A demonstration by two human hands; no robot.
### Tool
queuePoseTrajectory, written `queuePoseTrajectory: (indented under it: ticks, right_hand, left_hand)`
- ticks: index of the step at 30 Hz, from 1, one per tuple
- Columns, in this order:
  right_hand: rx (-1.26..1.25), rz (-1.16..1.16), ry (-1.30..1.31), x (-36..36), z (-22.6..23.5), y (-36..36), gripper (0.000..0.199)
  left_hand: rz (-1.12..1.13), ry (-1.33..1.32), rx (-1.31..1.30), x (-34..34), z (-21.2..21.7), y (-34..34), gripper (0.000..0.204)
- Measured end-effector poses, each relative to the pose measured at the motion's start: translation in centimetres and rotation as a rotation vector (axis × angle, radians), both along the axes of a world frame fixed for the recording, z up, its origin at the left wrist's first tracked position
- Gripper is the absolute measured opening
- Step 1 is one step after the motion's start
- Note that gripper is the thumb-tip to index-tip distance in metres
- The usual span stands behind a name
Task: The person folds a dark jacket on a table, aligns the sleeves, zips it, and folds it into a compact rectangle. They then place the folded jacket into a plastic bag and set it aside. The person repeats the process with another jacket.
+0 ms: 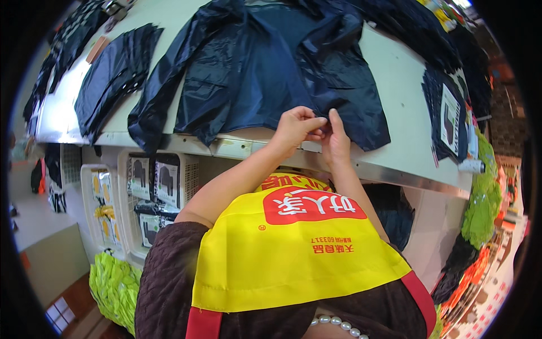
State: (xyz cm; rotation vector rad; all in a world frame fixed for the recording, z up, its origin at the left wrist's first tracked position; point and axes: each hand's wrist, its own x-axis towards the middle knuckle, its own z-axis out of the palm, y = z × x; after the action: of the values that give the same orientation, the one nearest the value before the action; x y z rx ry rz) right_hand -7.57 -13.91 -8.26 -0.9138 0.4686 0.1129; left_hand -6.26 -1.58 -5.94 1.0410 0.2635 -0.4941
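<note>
A shiny dark navy rain jacket (268, 76) lies spread on the white table (389, 53), its front open and its hem toward me. My left hand (296, 131) has thumb and fingers pinched together at the jacket's lower front edge, right of its middle. Against it, my right hand (337, 138) is closed on the same edge, thumb up. The fingertips of both hands meet there and hide the small spot between them. One sleeve (148, 121) of the jacket hangs a little over the table's near edge at the left.
A stack of dark folded pieces (116, 82) lies on the left of the table. Packed garments with a printed card (450, 118) sit at the right end, beside a thread spool (471, 166). Below stand white baskets (125, 203) of packages. Lime-green bundles (116, 288) flank the table.
</note>
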Motion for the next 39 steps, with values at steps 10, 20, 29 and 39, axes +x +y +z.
queuePoseTrajectory:
  ticks: [10, 20, 29, 39]
  right_hand:
    - [-0.319, 0.447, 0.295, 1.7, -0.8, -2.1, 0.023]
    - [0.393, 0.474, 0.142, 1.6, -0.8, -0.3, 0.015]
    - [0.070, 0.613, 0.055, 2.2, 2.6, 5.6, 0.036]
    - [-0.119, 0.548, 0.088, 3.8, -2.3, 6.6, 0.035]
  left_hand:
    - [0.117, -0.772, 1.427, -0.7, -1.9, 9.4, 0.031]
    - [0.364, -0.674, 1.470, 1.6, -0.7, 18.6, 0.015]
    - [-0.148, -0.893, 1.401, -1.4, 0.4, 5.9, 0.016]
    - [-0.017, -0.458, 0.763, -6.2, -2.1, 10.2, 0.021]
